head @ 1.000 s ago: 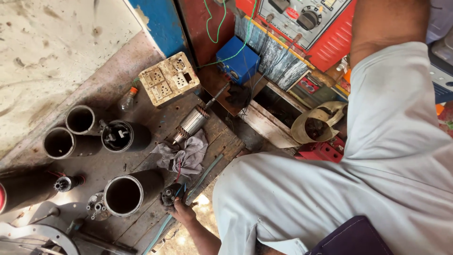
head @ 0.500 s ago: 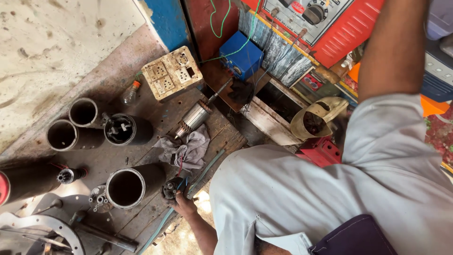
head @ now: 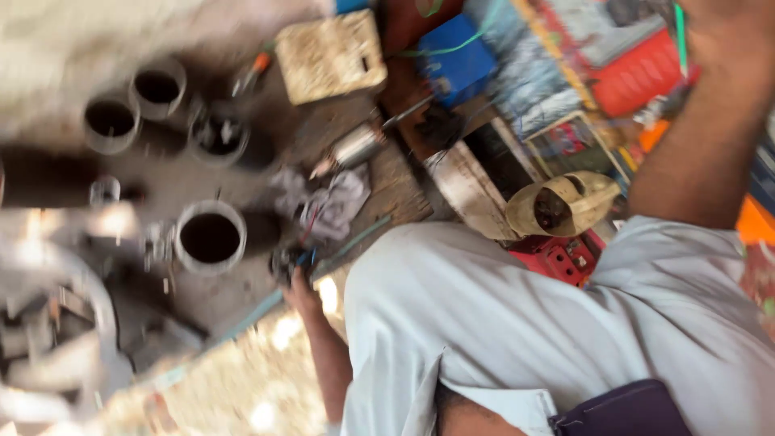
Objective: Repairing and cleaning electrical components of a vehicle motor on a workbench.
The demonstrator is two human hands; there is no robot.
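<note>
The picture is blurred by motion. My left hand (head: pixel 300 284) reaches down to the wooden bench and is closed on a small dark part (head: pixel 284 260) with blue bits on it. It lies just right of an open metal cylinder (head: pixel 210 238) and below a crumpled grey rag (head: pixel 323 202). My right forearm (head: pixel 702 121) rises to the top right corner, and its hand is past the frame edge. My light grey shirt (head: pixel 517 315) fills the lower right.
Three more metal cylinders (head: pixel 110 121) stand at the upper left. A motor rotor (head: pixel 355 147) lies above the rag. Behind are a beige socket board (head: pixel 329 55), a blue box (head: pixel 456 60), a red machine (head: pixel 638 77) and a beige housing (head: pixel 565 203).
The view has swung and blurred. My right forearm has moved further into the picture at the top right. My left hand stays on the dark part by the cylinder.
</note>
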